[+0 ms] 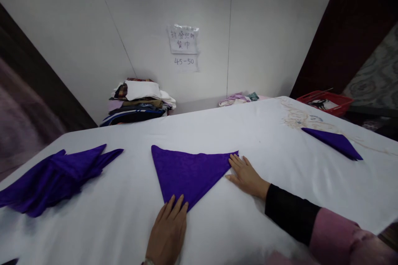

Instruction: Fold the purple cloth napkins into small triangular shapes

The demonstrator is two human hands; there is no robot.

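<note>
Far left: loose pile of purple cloths [64,178], rumpled, corners poking out, lying on a white tablecloth [118,232]. Behind it, by the wall, stack of clothes [139,101]. Middle: purple triangle [191,172], one piece of cloth lying flat on the tablecloth, long edge toward the wall, point toward the person. Left hand [168,230] at the near point: palm down, open, fingers nearly straight and close together, tips resting on the cloth, no grip on it. Right hand [247,176] at the far right corner: open, fingers fanned, thumb out to the side, fingertips on the corner; can't tell if any fabric is pinched. Step, as judged: cloth folded to a triangle, now being smoothed and squared up. Next move probably calls for the right fingers to take that corner while the left hand pins the point, edges kept lined up. Far right: folded purple piece [332,143], narrow, lying well apart; red basket [337,109] behind it.
</note>
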